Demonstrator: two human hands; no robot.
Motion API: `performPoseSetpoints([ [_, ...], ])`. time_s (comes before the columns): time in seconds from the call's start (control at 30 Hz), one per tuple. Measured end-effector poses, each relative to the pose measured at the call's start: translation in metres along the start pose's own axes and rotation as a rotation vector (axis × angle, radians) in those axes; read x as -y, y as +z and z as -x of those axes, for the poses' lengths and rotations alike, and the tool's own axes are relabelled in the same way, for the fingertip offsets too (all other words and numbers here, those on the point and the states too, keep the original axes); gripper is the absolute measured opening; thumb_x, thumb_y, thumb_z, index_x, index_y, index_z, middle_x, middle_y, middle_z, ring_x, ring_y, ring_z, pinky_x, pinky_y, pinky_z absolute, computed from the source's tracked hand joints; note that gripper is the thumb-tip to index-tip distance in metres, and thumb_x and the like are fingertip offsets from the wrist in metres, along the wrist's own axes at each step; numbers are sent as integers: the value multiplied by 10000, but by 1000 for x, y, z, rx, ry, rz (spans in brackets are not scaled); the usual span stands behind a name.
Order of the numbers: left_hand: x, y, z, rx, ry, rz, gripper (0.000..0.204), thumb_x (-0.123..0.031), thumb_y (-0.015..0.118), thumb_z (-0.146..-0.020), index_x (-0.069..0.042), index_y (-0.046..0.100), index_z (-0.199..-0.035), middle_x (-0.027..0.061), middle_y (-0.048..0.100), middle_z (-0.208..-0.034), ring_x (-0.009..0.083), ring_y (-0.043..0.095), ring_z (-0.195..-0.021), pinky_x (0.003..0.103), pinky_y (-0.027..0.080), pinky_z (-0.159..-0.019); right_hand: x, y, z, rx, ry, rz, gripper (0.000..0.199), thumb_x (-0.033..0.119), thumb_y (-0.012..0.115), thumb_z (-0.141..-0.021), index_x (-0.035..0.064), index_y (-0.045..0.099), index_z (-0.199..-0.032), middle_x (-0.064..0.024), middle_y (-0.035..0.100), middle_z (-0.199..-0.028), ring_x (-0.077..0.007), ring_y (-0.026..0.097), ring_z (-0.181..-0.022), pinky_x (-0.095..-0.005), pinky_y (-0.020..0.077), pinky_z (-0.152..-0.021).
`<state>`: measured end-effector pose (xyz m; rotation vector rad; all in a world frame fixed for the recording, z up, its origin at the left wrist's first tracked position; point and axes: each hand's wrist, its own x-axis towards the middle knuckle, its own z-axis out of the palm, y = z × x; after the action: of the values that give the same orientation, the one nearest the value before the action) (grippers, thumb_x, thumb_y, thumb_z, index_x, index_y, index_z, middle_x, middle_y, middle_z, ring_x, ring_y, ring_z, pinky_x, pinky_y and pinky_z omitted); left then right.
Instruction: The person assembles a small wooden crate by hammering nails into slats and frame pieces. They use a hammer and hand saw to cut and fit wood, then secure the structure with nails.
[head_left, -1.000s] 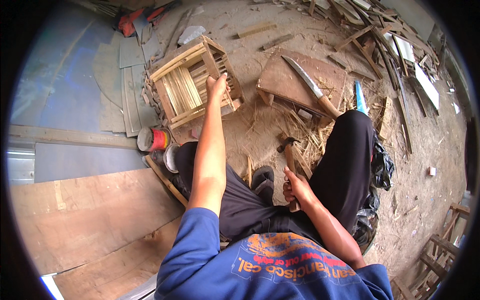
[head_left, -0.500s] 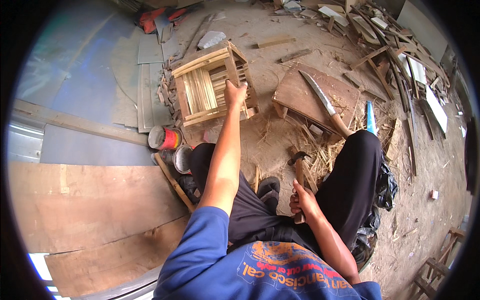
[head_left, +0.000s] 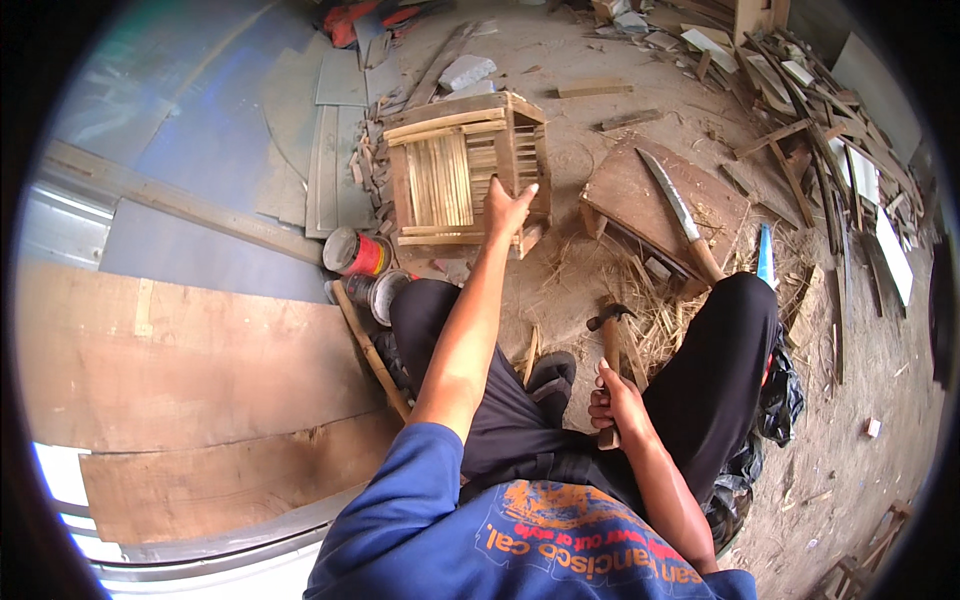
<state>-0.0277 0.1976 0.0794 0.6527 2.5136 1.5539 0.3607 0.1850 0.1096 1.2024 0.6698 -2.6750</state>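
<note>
With my left arm stretched out, my left hand point(head_left: 507, 210) is closed round a corner post of a slatted wooden crate point(head_left: 398, 190). The crate is a box frame with thin pale strips along its sides, standing on the floor ahead of me. My right hand point(head_left: 620, 405) grips the wooden handle of a claw hammer point(head_left: 610, 345) between my knees, its dark head pointing away from me. Right of the crate stands a low wooden bench point(head_left: 625, 185). A handsaw point(head_left: 672, 195) with a wooden handle lies across it.
Two paint cans point(head_left: 350, 252) point(head_left: 385, 295) stand by my left knee, beside a wooden stick point(head_left: 368, 345). Plywood sheets point(head_left: 200, 370) cover the left side. Wood shavings point(head_left: 650, 325) lie near the bench. Scrap wood point(head_left: 850, 180) is heaped at the far right, and black plastic bags point(head_left: 775, 400) lie by my right leg.
The crate has turned slightly clockwise, with my left hand still on its post. My view has shifted a little. My right hand keeps hold of the hammer in much the same place.
</note>
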Motion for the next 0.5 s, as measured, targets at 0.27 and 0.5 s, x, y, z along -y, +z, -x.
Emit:
performPoseSetpoints([
  [0.27, 32, -12, -3, 286, -78, -92, 1217, -387, 858, -735, 129, 78, -1514, 348, 402, -1446, 373, 506, -1267, 403, 438, -1041, -7, -2, -7, 10, 29, 17, 325, 410, 591, -986, 140, 429, -904, 57, 341, -654, -46, 307, -485, -225, 242, -434],
  [0.5, 8, -22, 29, 352, -110, -274, 1154, -520, 722, -835, 109, 44, -1526, 358, 259, -1537, 407, 346, -1429, 407, 320, -1174, -7, -1, -15, -24, 31, 76, 325, 413, 583, -987, 139, 435, -894, 59, 333, -642, -46, 297, -478, -228, 227, -430],
])
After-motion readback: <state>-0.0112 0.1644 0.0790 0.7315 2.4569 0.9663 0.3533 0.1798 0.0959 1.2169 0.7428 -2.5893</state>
